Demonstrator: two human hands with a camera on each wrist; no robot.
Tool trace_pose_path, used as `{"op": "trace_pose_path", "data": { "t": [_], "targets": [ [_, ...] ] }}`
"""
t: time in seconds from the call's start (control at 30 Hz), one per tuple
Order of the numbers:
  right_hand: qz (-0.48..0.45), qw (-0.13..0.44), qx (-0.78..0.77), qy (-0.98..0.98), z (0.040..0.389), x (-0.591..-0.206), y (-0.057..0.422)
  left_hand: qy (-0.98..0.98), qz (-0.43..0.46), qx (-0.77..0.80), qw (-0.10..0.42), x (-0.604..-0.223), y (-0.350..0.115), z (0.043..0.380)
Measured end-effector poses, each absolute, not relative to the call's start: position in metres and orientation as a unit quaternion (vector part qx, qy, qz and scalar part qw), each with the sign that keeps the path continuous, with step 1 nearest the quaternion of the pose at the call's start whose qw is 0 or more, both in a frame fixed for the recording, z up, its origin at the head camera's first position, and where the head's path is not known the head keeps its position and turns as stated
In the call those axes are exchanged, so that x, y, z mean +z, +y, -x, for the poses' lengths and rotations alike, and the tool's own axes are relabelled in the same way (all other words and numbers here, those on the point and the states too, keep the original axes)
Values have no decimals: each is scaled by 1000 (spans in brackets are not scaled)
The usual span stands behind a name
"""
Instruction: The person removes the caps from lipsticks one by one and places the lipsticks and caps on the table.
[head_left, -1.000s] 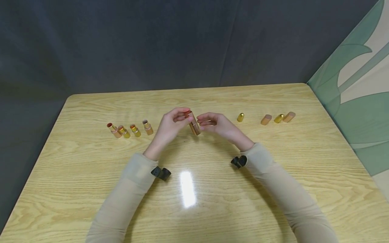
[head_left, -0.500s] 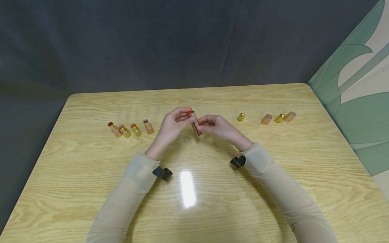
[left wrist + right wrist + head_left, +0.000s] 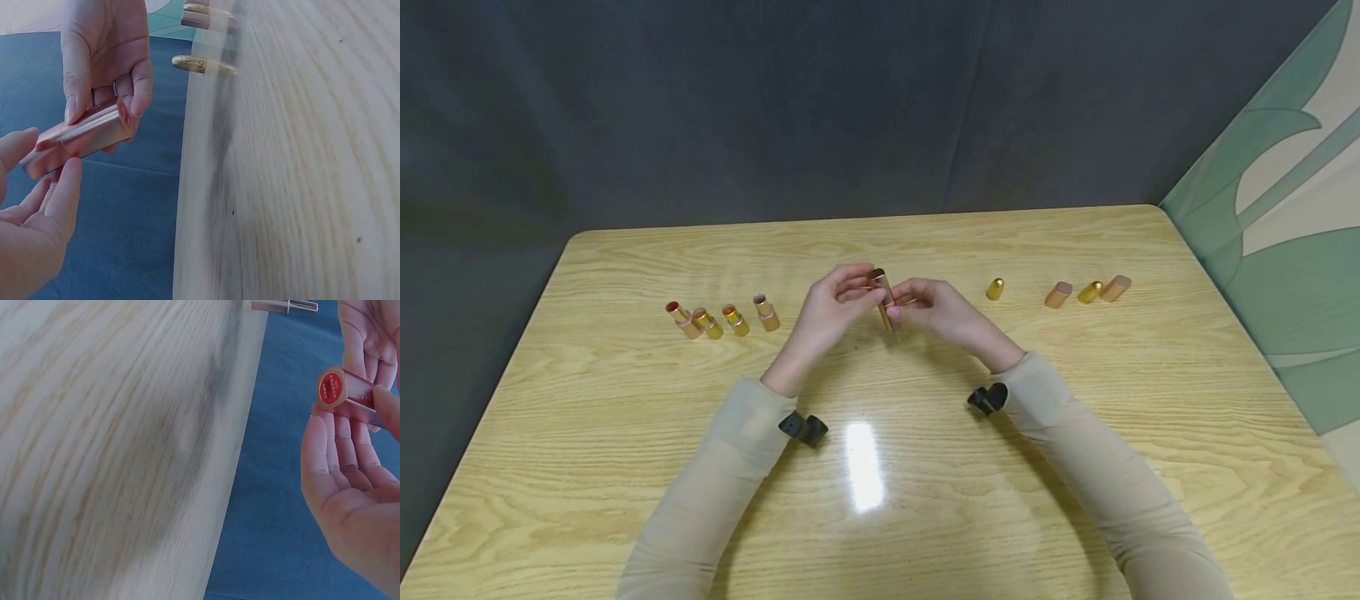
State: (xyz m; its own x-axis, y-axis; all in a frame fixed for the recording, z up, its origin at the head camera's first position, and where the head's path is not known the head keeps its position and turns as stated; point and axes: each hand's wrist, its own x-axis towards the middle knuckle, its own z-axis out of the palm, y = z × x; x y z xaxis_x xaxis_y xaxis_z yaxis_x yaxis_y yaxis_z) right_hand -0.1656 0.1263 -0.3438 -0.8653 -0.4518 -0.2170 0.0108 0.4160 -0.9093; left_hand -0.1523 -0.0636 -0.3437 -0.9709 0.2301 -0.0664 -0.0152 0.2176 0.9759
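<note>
Over the middle of the table both hands hold one capped rose-gold lipstick (image 3: 880,278), tilted above the tabletop. My left hand (image 3: 829,307) pinches its upper part between thumb and fingers. Lower down, my right hand (image 3: 938,310) has thumb and fingers on the other end. The left wrist view has the shiny tube (image 3: 97,134) spanning both hands, a seam across it. A round red label (image 3: 331,389) marks its end face in the right wrist view. Partly hidden by fingers, the rest of the tube cannot be made out.
On the left of the table (image 3: 925,500) several uncapped lipsticks (image 3: 735,321) stand in a loose row. To the right are gold caps (image 3: 996,289) and rose-gold caps (image 3: 1058,295). A dark curtain (image 3: 775,108) hangs behind the far edge.
My right hand has closed in on the lipstick's lower end, where its fingers were apart from it before. The lipstick has shifted slightly right and turned a little; the left hand still holds it.
</note>
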Motion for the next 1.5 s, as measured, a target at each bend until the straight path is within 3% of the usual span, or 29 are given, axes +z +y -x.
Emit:
{"op": "trace_pose_path", "data": {
  "t": [0.7,1.1,1.5],
  "targets": [
    [162,221,-543,794,166,-344,131,744,-59,659,91,-350,-52,148],
    [176,207,-553,787,166,-342,134,753,-47,656,32,-348,-47,146],
    [178,205,-560,783,166,-341,134,741,-49,669,33,-350,-45,146]
  ]
}}
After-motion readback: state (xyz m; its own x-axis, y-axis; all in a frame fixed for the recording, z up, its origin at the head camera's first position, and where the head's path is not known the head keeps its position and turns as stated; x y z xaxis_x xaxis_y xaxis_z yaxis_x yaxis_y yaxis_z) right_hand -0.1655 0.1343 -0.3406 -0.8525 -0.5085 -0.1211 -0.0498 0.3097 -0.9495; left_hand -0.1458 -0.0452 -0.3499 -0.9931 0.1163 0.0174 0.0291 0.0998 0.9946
